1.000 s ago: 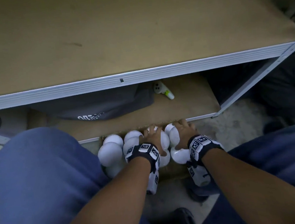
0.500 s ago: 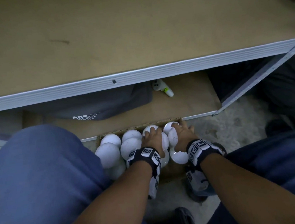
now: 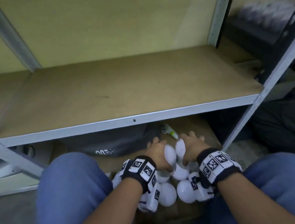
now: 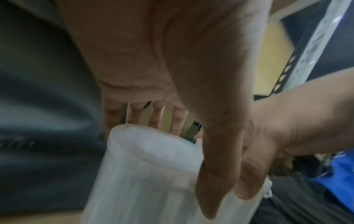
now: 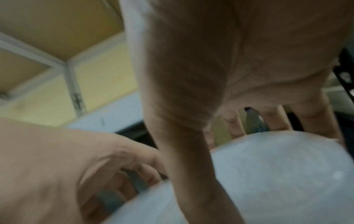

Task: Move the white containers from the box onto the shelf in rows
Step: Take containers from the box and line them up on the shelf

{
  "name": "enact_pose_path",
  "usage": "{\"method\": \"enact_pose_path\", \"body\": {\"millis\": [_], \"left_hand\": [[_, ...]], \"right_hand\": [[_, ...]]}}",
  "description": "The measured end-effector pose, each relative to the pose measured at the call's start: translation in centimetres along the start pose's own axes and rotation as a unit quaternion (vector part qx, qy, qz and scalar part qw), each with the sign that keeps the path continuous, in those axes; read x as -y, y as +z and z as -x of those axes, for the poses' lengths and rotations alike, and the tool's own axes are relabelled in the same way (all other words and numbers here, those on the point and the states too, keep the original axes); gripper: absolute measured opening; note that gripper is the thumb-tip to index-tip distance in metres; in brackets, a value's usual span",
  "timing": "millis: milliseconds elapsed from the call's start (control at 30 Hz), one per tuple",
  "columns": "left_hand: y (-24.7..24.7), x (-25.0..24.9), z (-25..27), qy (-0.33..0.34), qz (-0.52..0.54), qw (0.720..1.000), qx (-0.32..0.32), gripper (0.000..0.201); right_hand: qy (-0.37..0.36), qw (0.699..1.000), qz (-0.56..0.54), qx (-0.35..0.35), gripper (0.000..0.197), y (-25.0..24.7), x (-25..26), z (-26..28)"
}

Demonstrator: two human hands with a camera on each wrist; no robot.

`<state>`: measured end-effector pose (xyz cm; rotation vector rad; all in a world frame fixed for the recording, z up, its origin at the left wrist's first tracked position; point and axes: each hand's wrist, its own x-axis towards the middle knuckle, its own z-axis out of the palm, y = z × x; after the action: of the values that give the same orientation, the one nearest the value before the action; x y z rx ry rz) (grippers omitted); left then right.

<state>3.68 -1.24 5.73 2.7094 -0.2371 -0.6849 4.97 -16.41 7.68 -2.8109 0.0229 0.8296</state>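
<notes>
Surroundings: While both hands worked low between the person's blue-clad knees (image 3: 66, 195), the wooden shelf (image 3: 123, 89) stretched bare above them, its grey metal front rail (image 3: 126, 121) lying between the hands and the board.
Lower level: A dark grey cloth (image 3: 106, 144) with white lettering lay under the shelf, with a small white and yellow-green object (image 3: 169, 130) just right of it.
Box: The cardboard box (image 3: 177, 216) sat near, between the knees, and white containers in the box (image 3: 167, 194) lay under the wrists.
Left hand (image 3: 158, 155): It held the left white container (image 3: 170, 154) with fingers and thumb round its side.
Right hand (image 3: 190, 147): It held the right white container (image 3: 180, 147), fingers spread over it.
Spacing: The two held containers were just beside each other, below the rail.
</notes>
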Motion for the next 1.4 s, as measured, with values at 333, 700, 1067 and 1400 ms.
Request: {"method": "enact_pose_path", "body": {"millis": [333,700,1067,1400], "left_hand": [[-12.4,-3.0,7.9,0.1,0.026,0.983,-0.149,0.091],[-19.8,-4.0,8.5,0.09,0.024,0.969,-0.227,0.082],[-21.1,-3.6,1.8,0.047,0.042,0.975,-0.215,0.082],[-20.1,-2.5,0.1,0.049,0.055,0.977,-0.198,0.081]], "right_hand": [[-0.054,0.989,-0.037,-0.133,0.086,-11.5,2.2,9.9],[-0.092,0.958,-0.099,-0.252,0.075,-17.0,4.2,10.2],[-0.096,0.956,-0.139,-0.241,0.073,-18.2,4.2,3.9],[-0.109,0.957,-0.132,-0.236,0.067,-17.3,3.2,1.7]]}}
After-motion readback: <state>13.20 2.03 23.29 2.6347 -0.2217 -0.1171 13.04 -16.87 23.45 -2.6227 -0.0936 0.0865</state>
